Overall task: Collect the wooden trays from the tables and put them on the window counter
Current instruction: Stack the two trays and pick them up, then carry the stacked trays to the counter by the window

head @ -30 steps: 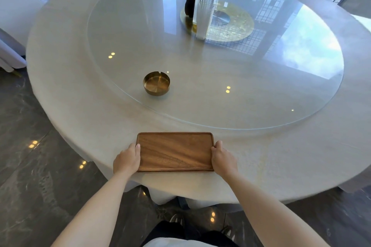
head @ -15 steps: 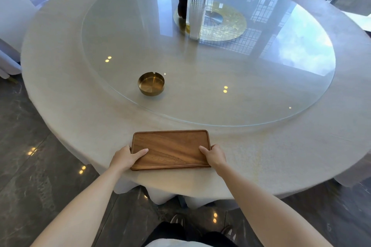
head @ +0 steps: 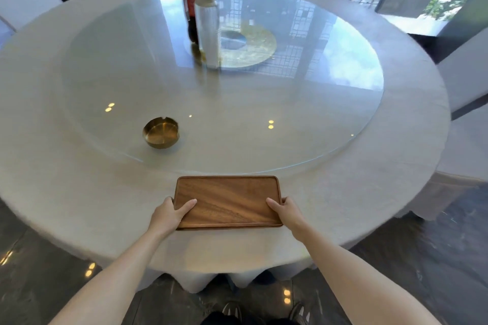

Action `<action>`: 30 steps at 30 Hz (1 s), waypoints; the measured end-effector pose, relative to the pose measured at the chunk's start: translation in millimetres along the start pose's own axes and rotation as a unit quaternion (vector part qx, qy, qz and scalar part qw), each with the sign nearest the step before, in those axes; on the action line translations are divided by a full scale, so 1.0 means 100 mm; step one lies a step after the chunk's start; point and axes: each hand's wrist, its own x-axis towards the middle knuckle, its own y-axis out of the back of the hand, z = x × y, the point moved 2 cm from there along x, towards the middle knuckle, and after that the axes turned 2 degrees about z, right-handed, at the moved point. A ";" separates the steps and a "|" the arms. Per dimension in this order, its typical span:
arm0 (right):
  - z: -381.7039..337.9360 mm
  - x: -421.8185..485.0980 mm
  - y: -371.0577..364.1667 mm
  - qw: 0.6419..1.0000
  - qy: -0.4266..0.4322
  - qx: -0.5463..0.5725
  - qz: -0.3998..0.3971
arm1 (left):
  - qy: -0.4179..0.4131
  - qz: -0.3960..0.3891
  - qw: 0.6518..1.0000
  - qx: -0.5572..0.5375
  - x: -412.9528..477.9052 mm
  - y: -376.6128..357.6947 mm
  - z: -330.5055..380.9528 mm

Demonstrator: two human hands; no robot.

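A rectangular wooden tray (head: 228, 200) sits at the near edge of the round white-clothed table (head: 79, 192). My left hand (head: 169, 215) grips its left end, thumb lying on the tray's top surface. My right hand (head: 287, 212) grips its right end the same way. The tray is empty. I cannot tell whether it still rests on the cloth or is raised slightly.
A glass turntable (head: 290, 113) covers the table's middle, with a brass ashtray (head: 161, 132) near its front left, a clear ribbed bottle (head: 208, 26) and dark sauce bottles (head: 190, 10) near the centre. White-covered chairs (head: 467, 74) stand right and left. Windows lie beyond.
My hands went from resting beside the tray's ends to closing on them, thumbs now on top. The view has tilted up, showing more of the room.
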 end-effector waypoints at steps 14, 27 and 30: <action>0.42 -0.59 2.40 0.938 0.009 0.214 0.271 | -0.240 -0.144 0.960 0.036 -0.37 -1.53 2.74; 1.39 -1.36 5.23 0.865 0.010 0.220 0.451 | -0.379 -0.257 0.888 0.044 -2.00 -3.77 4.99; 1.53 -1.53 5.82 0.840 0.000 0.199 0.505 | -0.405 -0.265 0.873 0.058 -2.35 -4.21 5.46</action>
